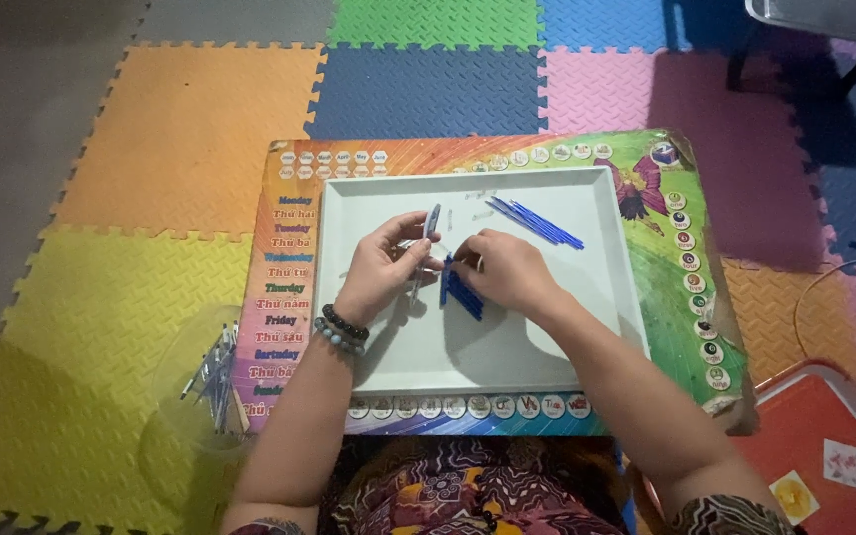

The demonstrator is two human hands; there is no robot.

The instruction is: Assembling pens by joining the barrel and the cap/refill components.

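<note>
Tray (388,367): plain white. On it, loose pen refills (537,222) blue; bunch of refills (462,293) at tray centre darker blue. Board (676,297) under tray: rainbow streaks, green right side, multicoloured lettering left of tray. Foam floor mats (190,129) around tray: orange, yellow, navy, green, pink, grey; embossed diamond texture. Bead bracelets (341,330): black, pale blue. Second tray (824,416), right of board: red.

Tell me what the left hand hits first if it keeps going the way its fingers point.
The left hand points up and right over the white tray. First in line, probably, is the loose pile of blue sticks near the tray's far edge, then the rim. Height above the tray is unclear.
</note>
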